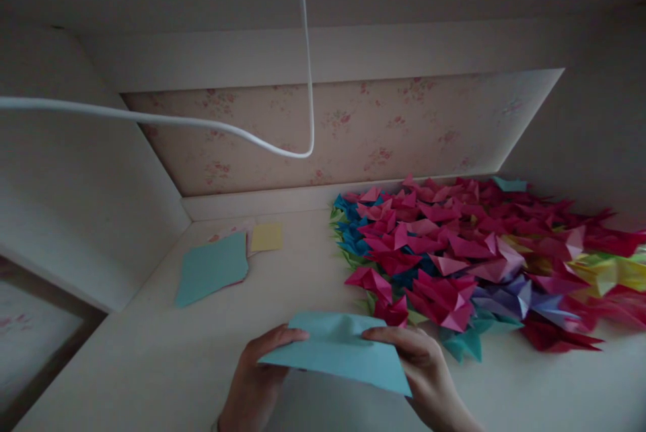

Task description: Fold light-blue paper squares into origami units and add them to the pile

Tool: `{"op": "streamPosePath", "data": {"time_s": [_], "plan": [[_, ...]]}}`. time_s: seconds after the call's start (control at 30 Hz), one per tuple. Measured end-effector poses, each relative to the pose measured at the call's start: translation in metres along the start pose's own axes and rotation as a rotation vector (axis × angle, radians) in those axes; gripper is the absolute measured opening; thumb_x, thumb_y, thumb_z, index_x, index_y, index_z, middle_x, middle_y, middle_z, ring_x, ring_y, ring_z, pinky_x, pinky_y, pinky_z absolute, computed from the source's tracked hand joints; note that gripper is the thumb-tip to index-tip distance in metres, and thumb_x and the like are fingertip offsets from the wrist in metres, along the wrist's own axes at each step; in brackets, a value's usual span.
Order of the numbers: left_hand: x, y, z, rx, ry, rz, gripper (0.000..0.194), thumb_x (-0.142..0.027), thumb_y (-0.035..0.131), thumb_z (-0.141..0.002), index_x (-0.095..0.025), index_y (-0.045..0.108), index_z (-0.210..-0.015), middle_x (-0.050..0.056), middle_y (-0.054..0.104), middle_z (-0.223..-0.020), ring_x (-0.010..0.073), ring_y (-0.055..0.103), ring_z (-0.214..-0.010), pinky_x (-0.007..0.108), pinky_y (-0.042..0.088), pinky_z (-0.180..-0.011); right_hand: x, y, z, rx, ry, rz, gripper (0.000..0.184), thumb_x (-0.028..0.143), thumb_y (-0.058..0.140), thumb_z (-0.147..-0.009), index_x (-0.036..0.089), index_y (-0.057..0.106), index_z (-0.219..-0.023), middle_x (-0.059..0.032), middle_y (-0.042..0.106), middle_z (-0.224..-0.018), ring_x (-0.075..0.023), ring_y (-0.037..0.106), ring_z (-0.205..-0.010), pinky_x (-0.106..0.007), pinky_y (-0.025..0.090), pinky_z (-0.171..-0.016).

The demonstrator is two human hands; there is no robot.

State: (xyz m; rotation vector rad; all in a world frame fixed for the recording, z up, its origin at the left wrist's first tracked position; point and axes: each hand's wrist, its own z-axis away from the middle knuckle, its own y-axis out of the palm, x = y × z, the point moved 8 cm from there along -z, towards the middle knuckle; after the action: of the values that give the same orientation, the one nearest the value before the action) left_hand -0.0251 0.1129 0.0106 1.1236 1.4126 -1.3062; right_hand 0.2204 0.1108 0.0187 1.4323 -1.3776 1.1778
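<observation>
A light blue sheet of paper (336, 354) is held up above the white surface, bent along its width. My left hand (265, 368) pinches its left side, thumb on top and fingers underneath. On the right side, my right hand (421, 368) grips it the same way, its thumb lying on the paper. The fingers below the sheet are mostly hidden. To the right, close to my right hand, lies a big heap of folded paper shapes (444, 243), mostly pink and red, with some blue, purple, yellow, green and teal ones.
A stack of light blue sheets (214, 267) lies at the left on the white surface (297, 270), beside a small yellow paper square (267, 237). A white cable (227, 128) hangs across the view. Side panels and a flower-patterned back wall (353, 129) enclose the space.
</observation>
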Motion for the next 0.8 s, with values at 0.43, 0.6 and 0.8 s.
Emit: {"op": "streamPosePath", "data": {"time_s": [0.43,0.6,0.8], "plan": [[-0.017,0.014,0.006,0.077,0.106,0.146,0.032,-0.05,0.075,-0.077,-0.02,0.076,-0.066,0.012,0.072,-0.112,0.0263,0.07,-0.089,0.033,0.056,-0.081,-0.021,-0.006,0.0,-0.093,0.19,-0.118,0.037,0.052,0.072,-0.081,0.016,0.073,-0.074,-0.0048,0.068,-0.065,-0.0193,0.062,-0.061,-0.026,0.048,-0.056],[-0.013,0.014,0.012,-0.047,0.078,0.153,0.027,-0.044,0.077,-0.076,-0.019,0.067,-0.075,0.007,0.069,-0.093,0.0218,0.067,-0.084,0.028,0.055,-0.074,-0.024,-0.004,0.003,-0.172,0.209,-0.113,0.039,0.049,0.072,-0.082,0.017,0.061,-0.063,0.001,0.052,-0.06,-0.0142,0.047,-0.057,-0.024,0.039,-0.052],[-0.001,0.007,0.016,-0.132,0.0,0.051,0.059,-0.043,0.071,-0.084,-0.02,0.051,-0.134,0.004,0.07,-0.087,0.0191,0.07,-0.073,0.025,0.057,-0.065,-0.02,0.009,0.004,-0.127,0.224,-0.084,0.038,0.05,0.072,-0.081,0.018,0.058,-0.066,0.0014,0.049,-0.063,-0.0138,0.044,-0.058,-0.023,0.038,-0.052]]}}
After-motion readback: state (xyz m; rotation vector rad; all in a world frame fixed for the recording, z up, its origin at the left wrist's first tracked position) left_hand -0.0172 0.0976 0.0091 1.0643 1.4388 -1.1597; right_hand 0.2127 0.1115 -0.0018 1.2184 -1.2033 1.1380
